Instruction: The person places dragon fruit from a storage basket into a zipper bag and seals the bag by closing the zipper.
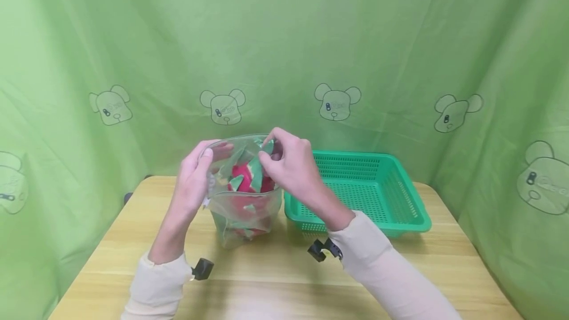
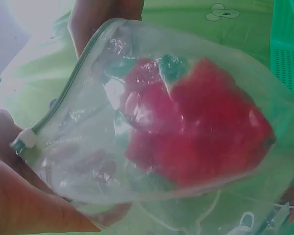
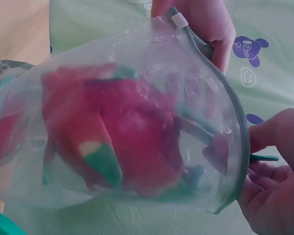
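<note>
A clear zip bag (image 1: 242,211) with a white slider (image 3: 179,20) stands open-mouthed on the table. Inside sits a red dragon fruit (image 1: 242,174) with green scales; more red and green (image 3: 7,132) shows lower in the bag. My left hand (image 1: 193,174) grips the left side of the rim, thumb outside and fingers inside. At the right of the mouth, my right hand (image 1: 291,162) has thumb and fingers pinching a green scale (image 3: 264,157) of the dragon fruit, fingertips partly within the bag. In the left wrist view the fruit (image 2: 201,127) appears through the plastic.
Right of the bag stands a green plastic basket (image 1: 355,196) with perforated walls and nothing in it. The wooden table (image 1: 249,285) is enclosed by green curtains (image 1: 284,38) with bear-head prints. Small black wrist cameras (image 1: 203,269) hang at both cuffs.
</note>
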Motion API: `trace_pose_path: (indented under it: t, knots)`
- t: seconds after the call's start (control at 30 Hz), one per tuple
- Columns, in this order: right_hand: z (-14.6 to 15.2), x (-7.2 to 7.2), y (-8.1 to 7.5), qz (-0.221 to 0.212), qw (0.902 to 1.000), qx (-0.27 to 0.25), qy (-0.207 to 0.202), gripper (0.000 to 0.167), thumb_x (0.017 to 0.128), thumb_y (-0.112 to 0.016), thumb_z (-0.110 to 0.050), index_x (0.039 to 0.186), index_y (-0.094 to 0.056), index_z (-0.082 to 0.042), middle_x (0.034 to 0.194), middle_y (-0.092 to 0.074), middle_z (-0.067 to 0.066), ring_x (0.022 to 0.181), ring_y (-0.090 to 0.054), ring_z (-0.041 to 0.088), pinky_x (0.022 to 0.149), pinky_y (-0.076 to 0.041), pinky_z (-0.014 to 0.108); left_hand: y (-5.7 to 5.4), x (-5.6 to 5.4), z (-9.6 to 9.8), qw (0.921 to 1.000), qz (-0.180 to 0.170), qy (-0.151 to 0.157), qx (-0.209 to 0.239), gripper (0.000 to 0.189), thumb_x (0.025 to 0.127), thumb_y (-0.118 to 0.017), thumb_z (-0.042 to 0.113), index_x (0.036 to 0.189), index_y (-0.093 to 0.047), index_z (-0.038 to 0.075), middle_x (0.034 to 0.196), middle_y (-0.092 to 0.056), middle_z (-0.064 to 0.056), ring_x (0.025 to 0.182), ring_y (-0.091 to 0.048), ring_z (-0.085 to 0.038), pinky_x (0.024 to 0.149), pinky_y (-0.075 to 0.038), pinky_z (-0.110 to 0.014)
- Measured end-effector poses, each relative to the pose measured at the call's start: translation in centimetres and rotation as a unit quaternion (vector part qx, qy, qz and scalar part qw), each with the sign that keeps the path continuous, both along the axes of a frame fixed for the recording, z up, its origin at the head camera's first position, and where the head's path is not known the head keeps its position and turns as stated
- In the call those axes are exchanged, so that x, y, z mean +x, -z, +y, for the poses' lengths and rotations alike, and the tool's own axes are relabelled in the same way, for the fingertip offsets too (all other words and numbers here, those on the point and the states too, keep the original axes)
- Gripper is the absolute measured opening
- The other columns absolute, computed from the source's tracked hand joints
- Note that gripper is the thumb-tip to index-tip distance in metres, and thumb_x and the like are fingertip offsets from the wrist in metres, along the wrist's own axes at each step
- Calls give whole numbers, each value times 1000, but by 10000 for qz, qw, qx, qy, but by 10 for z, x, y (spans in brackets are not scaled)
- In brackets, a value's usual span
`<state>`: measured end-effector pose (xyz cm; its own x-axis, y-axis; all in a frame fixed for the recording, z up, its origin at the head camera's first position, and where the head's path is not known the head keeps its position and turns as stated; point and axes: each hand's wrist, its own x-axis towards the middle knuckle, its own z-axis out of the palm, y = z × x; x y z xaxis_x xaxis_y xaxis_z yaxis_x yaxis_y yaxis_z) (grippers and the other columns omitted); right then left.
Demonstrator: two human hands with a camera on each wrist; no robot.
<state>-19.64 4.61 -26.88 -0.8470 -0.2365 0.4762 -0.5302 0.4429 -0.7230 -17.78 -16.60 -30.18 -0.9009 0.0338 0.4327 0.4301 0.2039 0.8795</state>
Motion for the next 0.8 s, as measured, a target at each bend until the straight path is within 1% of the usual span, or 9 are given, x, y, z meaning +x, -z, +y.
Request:
trace_pose_path:
  t: [0.17, 0.23, 0.33, 0.4, 0.53, 0.57, 0.63, 0.7, 0.8]
  knots:
    - [0, -1, -4, -460, 9972, -586, 15, 10, 92, -64, -1, 101, -65, -7, 68, -69, 3, 60, -71, 17, 52, -59, 33, -2, 1, 4, 10000, -44, 73, -31, 38, 112, -34, 22, 137, -58, 5, 134, -66, -10, 125, -61, -23, 107, -47, -52]
    - [-2, -2, -5, -623, 9958, -676, 4, 13, 92, -63, -1, 103, -66, -6, 68, -70, 4, 62, -72, 18, 51, -58, 33, -2, 1, 5, 9999, -70, 93, 21, 38, 112, -35, 22, 136, -58, 4, 134, -66, -11, 126, -60, -24, 108, -46, -53]
    - [-4, -3, -6, -941, 9936, -615, -65, 16, 91, -61, 0, 105, -68, -5, 70, -71, 5, 66, -74, 20, 49, -53, 33, -1, 0, 7, 9998, -89, 130, 107, 37, 112, -35, 20, 136, -58, 2, 135, -65, -14, 127, -60, -26, 109, -45, -54]
    - [-4, -4, -6, -1204, 9915, -444, -190, 18, 91, -60, 0, 106, -69, -5, 71, -71, 5, 69, -74, 22, 52, -55, 35, 0, -1, 7, 9997, -89, 162, 160, 37, 112, -35, 20, 136, -58, 2, 135, -64, -15, 127, -60, -27, 110, -45, -54]
    - [-2, -6, -4, -1796, 9818, -93, -614, 23, 92, -58, 1, 111, -71, -3, 75, -73, 6, 75, -75, 25, 67, -62, 38, 1, 1, 8, 9997, -83, 161, 144, 38, 112, -34, 21, 137, -57, 3, 135, -64, -14, 127, -60, -26, 111, -44, -53]
    - [-1, -7, -3, -1894, 9793, -40, -719, 24, 92, -58, 1, 112, -71, -2, 76, -74, 7, 77, -76, 26, 71, -63, 38, 2, 1, 8, 9998, -86, 150, 137, 38, 112, -34, 21, 137, -57, 4, 135, -64, -13, 126, -60, -26, 111, -44, -53]
    - [0, -8, -1, -2077, 9741, -27, -893, 25, 93, -58, 0, 115, -69, -1, 79, -74, 9, 80, -76, 27, 74, -63, 34, 3, 1, 9, 9998, -93, 123, 107, 39, 113, -33, 23, 137, -57, 5, 135, -65, -11, 126, -60, -24, 111, -44, -53]
    - [2, -8, -1, -2300, 9672, -249, -1049, 25, 95, -58, 1, 118, -68, 2, 82, -74, 13, 83, -76, 29, 76, -63, 34, 4, 2, 10, 9998, -94, 106, 109, 39, 113, -33, 23, 137, -57, 6, 135, -65, -10, 126, -60, -23, 111, -44, -53]
    - [3, -10, 0, -2648, 9530, -837, -1207, 26, 96, -56, 4, 121, -65, 6, 88, -74, 19, 87, -76, 32, 79, -63, 36, 5, 4, 12, 9998, -69, 122, 149, 39, 113, -33, 22, 137, -57, 5, 135, -65, -11, 126, -60, -24, 111, -44, -52]
